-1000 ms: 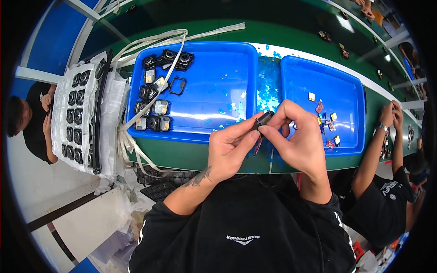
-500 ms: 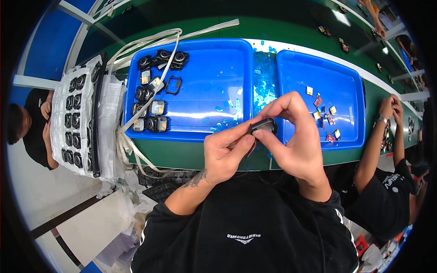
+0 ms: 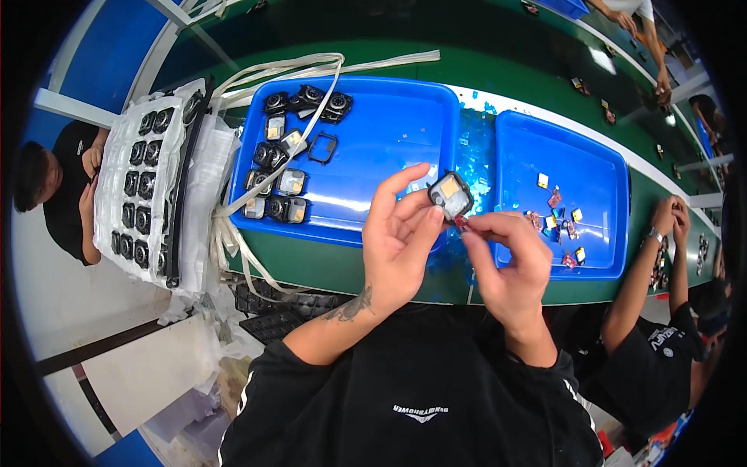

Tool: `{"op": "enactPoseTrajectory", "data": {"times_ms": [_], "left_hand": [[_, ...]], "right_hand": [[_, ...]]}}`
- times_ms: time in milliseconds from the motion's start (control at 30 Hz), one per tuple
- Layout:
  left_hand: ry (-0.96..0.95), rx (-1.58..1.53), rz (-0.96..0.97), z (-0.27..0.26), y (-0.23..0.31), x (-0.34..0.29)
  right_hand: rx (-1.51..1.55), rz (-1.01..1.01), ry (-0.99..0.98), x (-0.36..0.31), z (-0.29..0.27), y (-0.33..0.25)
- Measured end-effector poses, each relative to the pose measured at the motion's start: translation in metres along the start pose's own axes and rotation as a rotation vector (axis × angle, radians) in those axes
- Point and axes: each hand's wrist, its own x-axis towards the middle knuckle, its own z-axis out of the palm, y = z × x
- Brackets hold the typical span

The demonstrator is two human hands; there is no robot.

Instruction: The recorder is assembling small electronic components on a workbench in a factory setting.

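Between the thumb and fingers of my left hand (image 3: 401,233) is a small black device housing (image 3: 451,193), its face tilted up to show a pale panel with a yellowish square. My right hand (image 3: 510,261) pinches a small red part (image 3: 461,222) at the housing's lower corner; whether that part is joined to the housing cannot be made out. Both hands are raised over the near edge of two blue trays. In the left tray (image 3: 373,148) lie several black housings (image 3: 268,156) with round lens-like fronts, plus a thin black frame (image 3: 322,148).
Several small red boards with white or yellow blocks (image 3: 572,229) lie in the right tray (image 3: 529,128). Blue film scraps (image 3: 475,148) fill the gap between trays. Pale straps (image 3: 342,66) cross the left tray. A padded stack of housings (image 3: 140,187) stands left. Co-workers sit both sides.
The housing has turned from edge-on to showing its panel face. My right hand has shifted down off its top to the red part at its lower corner.
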Motion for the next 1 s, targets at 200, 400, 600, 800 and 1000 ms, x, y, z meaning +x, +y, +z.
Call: {"op": "enactPoseTrajectory", "data": {"times_ms": [200,400,600,800,1000], "left_hand": [[-0.233,0.778,0.381,-0.007,0.023,0.001],[-0.312,0.964,0.517,-0.012,0.026,0.006],[-0.323,1.003,0.376,-0.009,0.036,0.004],[-0.245,0.961,0.222,-0.010,0.033,0.001],[-0.293,0.548,-0.207,-0.022,0.022,-0.004]], "right_hand": [[0.701,0.417,0.053,0.005,-0.011,-0.006],[0.910,0.506,-0.040,0.002,-0.016,-0.004],[0.533,0.310,-0.029,0.004,-0.016,0.002],[0.475,0.413,-0.095,-0.001,-0.012,0.007],[0.332,0.227,-0.130,0.000,-0.012,0.008]]}}
